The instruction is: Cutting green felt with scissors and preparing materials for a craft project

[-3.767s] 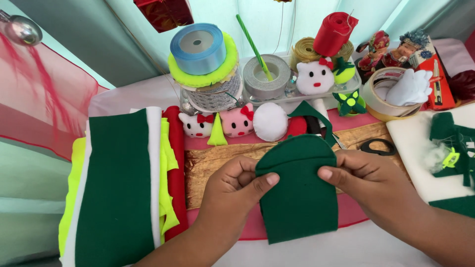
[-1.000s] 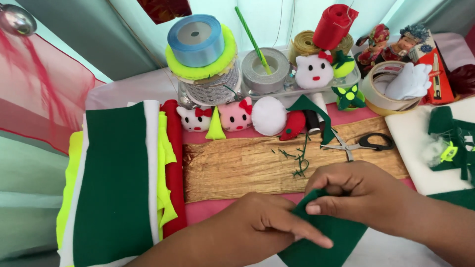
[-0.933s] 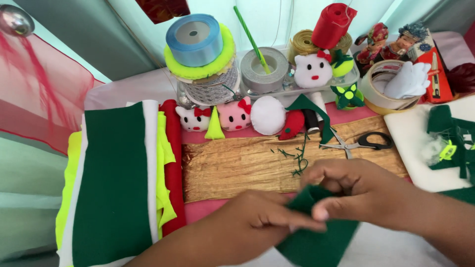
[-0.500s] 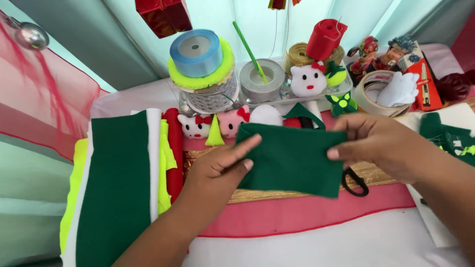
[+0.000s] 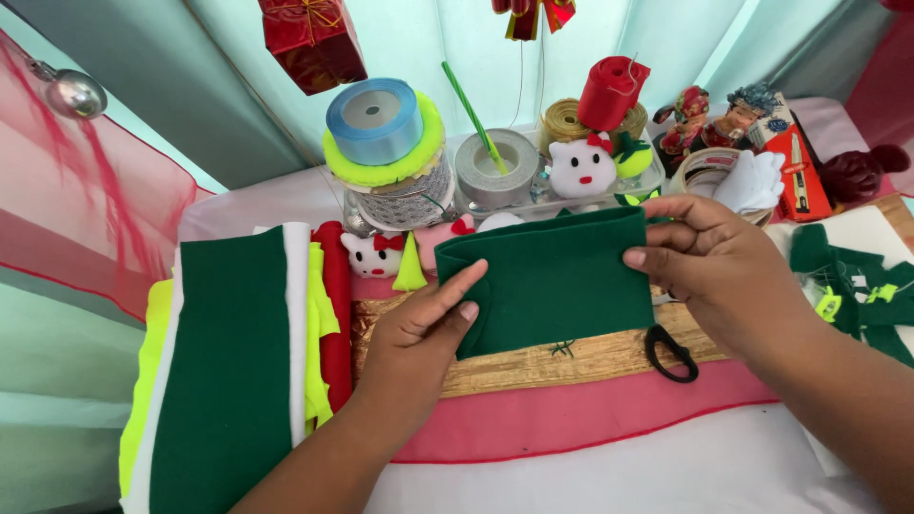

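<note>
Here, I have both hands gripping a folded green felt piece above the wooden board.

My left hand pinches the felt's left edge, my right hand clamps its right edge, holding it flat. Behind the felt sit a grey tape roll and a blue ribbon spool; left of it lies a stack of green felt sheets; under its right corner, black scissor handles.
</note>
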